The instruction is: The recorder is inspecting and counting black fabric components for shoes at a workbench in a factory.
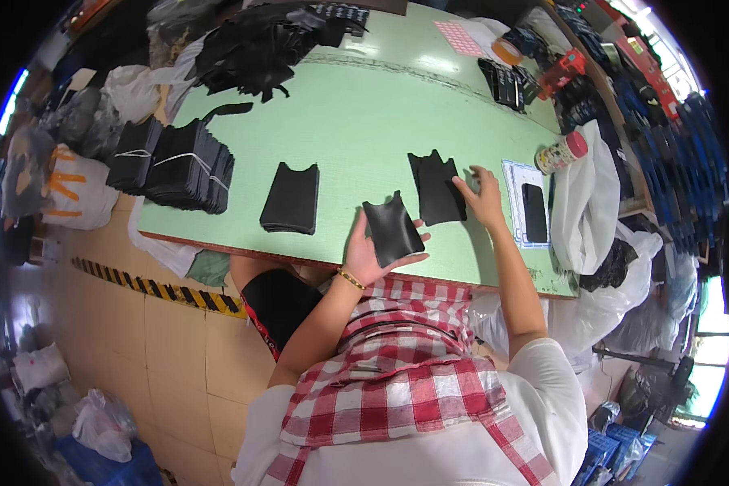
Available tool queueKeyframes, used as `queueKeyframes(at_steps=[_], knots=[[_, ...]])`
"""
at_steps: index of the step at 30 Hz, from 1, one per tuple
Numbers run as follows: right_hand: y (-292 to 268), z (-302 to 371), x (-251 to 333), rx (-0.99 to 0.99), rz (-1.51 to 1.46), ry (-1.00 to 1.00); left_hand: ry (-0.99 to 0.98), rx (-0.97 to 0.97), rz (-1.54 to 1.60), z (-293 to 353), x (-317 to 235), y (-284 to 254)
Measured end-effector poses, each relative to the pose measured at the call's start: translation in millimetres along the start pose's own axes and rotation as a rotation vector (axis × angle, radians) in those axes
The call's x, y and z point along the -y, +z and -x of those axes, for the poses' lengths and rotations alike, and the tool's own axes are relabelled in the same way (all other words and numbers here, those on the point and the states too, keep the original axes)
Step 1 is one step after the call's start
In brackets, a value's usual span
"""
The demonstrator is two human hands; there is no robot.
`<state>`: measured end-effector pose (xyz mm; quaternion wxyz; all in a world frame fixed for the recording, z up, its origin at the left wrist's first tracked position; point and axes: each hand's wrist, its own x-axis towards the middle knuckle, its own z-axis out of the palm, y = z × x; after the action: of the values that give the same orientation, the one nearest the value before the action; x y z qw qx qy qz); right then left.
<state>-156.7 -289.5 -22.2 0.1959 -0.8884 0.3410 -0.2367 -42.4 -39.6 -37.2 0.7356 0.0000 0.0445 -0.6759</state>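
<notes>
My left hand (364, 257) is palm up near the front edge of the green table (356, 121). It holds a black leather-like piece (394, 231) with a notched top edge; the fingers pass behind it and their tips show at its right side. My right hand (484, 198) is at the right edge of a loose pile of similar black pieces (439, 190). Its fingers are apart, with nothing seen in them, and the thumb side is close to or touching the pile. Left of my left hand lies a neater stack of notched black pieces (291, 198).
Banded bundles of black pieces (188, 166) stand at the table's left edge. Behind them is a heap of black scraps (255, 49). At right lie a phone (535, 212) on white sheets, a patterned tumbler with a red lid (560, 152) and a white bag (587, 202).
</notes>
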Motion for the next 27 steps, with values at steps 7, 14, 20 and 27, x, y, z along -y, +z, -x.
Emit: queueKeyframes(at_steps=[7,14,20,27], knots=[[-2.8,27.4,-11.0,0.129,-0.191,0.24,0.069,0.027,-0.056,-1.2,3.4,-0.2],[-1.2,26.4,-15.4,0.116,-0.326,0.266,0.08,0.076,-0.073,-5.3,-0.4,4.3],[-15.8,32.6,1.1,0.024,-0.297,0.208,0.123,0.042,0.011,-3.1,-9.0,-2.6],[-15.4,34.6,-10.2,0.048,-0.3,0.208,0.225,-0.151,0.023,-45.8,-32.7,40.6]])
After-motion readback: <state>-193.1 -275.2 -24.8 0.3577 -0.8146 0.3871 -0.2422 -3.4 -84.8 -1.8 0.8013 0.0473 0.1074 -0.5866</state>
